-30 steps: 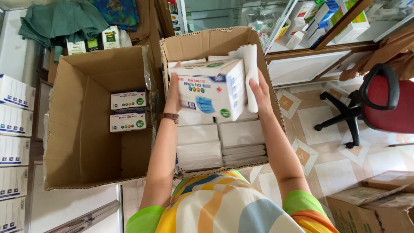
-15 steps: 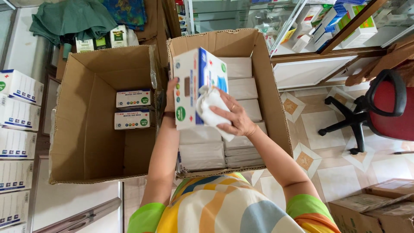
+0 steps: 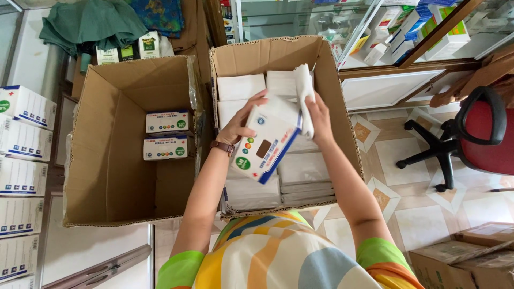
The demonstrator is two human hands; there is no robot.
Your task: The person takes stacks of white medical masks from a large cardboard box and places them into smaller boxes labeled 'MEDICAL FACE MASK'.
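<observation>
Head view, itemised from our hands outward. Left hand (image 3: 242, 124): we are gripping the upper left edge of a white and blue mask box (image 3: 266, 145), fingers curled over its top, a brown wristwatch (image 3: 223, 146) sitting on the wrist. Right hand (image 3: 319, 119): we are closing it on the box's right side and pinching a folded white cloth (image 3: 305, 96) that is standing up above the fingers. We are holding the box tilted, lifted above the right carton (image 3: 342, 115).

Right carton, open brown cardboard: it is holding rows of plain white packs (image 3: 303, 170), stacked flat beneath the held box.

Left carton (image 3: 101, 160), open and touching the right one: two more white and blue boxes (image 3: 167, 135) are lying against its right wall, one above the other.

Far left: a column of similar boxes (image 3: 22, 160) is standing stacked.

Top left: a green cloth (image 3: 88, 24) is lying bunched.

Right: a red office chair (image 3: 471, 134) is standing on the tiled floor (image 3: 396, 198), near glass display cabinets (image 3: 375, 32).
</observation>
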